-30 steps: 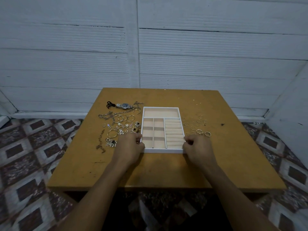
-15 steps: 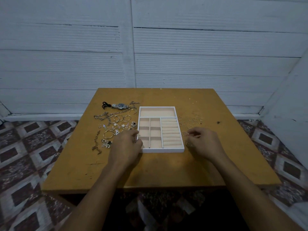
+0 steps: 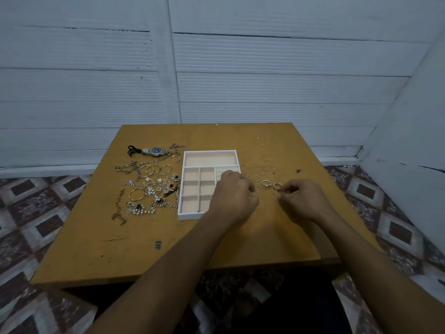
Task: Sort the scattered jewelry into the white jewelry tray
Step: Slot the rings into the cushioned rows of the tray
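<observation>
Setting: white panelled wall [image 3: 216, 68] behind, patterned tile floor [image 3: 36, 201], and an ochre wooden table [image 3: 168, 237] in dim light.
Head view, tray: the white jewelry tray [image 3: 182, 189] sits at mid-table. It has a long compartment at the far end and small squares on its left. Its right section is largely hidden under the left hand.
Head view, left of tray: a wristwatch [image 3: 156, 150], chains [image 3: 134, 166], and a spread heap [image 3: 154, 189] of hoops, pearl pieces and pendants lie just beside the tray's left wall.
Head view, right of tray: small rings [image 3: 266, 183] are scattered on the bare wood.
Left hand [image 3: 233, 196]: fingers are curled downward over the tray's right edge. Whether they hold anything cannot be told.
Right hand [image 3: 303, 201]: fingertips are drawn together at one ring [image 3: 277, 186] right of the tray. A firm pinch cannot be confirmed.
Progress: judged to be at the very start. The visible compartments appear empty save for a dark speck in the nearest left square.
Outstanding: the watch, chains, heap and rings all lie outside the tray, so practically the whole sort is left.
Markings: there is a dark hash-like scrawl [image 3: 157, 244] near the table's front. The watch dial is too small to read, and no brand is legible anywhere.
</observation>
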Demonstrator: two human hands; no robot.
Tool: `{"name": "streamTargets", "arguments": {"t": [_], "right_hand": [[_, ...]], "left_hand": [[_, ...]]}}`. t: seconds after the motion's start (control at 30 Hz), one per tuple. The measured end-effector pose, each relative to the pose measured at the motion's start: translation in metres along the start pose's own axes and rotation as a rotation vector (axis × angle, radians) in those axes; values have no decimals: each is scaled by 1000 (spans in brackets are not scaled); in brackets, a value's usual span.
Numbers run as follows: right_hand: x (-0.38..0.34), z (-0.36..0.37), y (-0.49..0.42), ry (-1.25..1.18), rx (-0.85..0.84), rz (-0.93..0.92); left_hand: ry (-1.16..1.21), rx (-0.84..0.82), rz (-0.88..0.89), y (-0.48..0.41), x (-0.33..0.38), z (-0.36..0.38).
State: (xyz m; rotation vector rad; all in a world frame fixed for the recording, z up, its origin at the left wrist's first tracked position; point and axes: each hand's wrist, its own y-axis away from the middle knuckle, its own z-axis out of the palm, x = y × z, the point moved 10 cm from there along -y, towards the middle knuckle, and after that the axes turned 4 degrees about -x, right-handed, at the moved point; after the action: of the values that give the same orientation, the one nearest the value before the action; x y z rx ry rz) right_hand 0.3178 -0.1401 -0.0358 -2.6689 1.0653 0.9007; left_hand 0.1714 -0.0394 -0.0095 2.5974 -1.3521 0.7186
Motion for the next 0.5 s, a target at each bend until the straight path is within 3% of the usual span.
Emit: {"name": "streamTargets", "arguments": {"t": [0.3,0.5], "right_hand": [[3,2,0,14,0,0],[5,5,0,28,-4,23]], "left_hand": [[-370,-212,19,-13,17,37],[-408,-257,-21,-19,11,44]]}}
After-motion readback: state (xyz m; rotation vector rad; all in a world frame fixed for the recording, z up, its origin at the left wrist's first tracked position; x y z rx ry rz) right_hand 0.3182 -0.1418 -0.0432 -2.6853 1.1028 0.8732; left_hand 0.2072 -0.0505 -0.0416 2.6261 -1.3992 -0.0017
